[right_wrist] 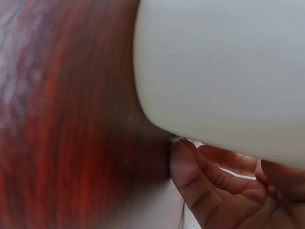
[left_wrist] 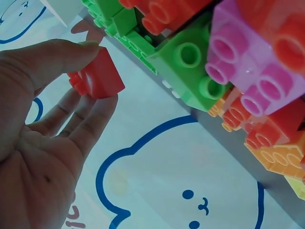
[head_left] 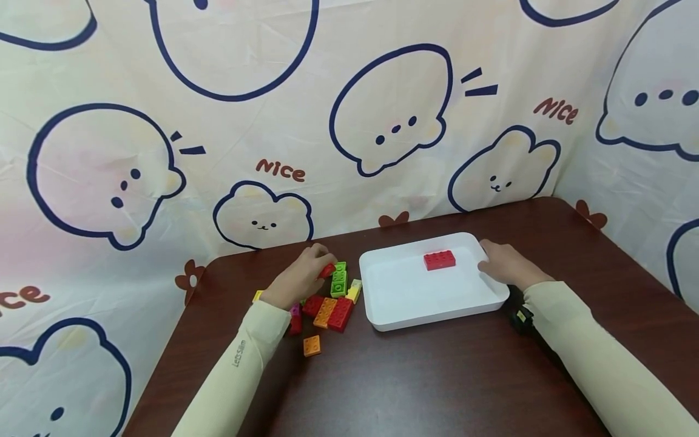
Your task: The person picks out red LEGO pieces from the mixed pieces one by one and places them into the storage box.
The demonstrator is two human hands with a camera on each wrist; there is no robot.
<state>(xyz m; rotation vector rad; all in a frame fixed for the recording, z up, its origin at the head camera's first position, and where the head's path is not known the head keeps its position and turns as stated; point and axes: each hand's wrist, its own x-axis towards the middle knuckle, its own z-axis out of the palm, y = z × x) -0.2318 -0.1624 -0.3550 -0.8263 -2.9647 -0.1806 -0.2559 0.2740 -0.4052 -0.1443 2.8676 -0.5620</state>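
Note:
My left hand pinches a small red brick between thumb and fingertips, raised above a loose pile of toy building bricks. Near it in the head view lie a green brick, a pale yellow brick, an orange brick and a red brick. A purple brick shows large in the left wrist view. At the right, my right hand grips the side of a white tray, its fingers against the outer wall. One red brick lies inside the tray.
A small orange brick lies apart, in front of the pile. The dark brown table ends at a printed cloth hanging behind it. By the right wrist is a black device.

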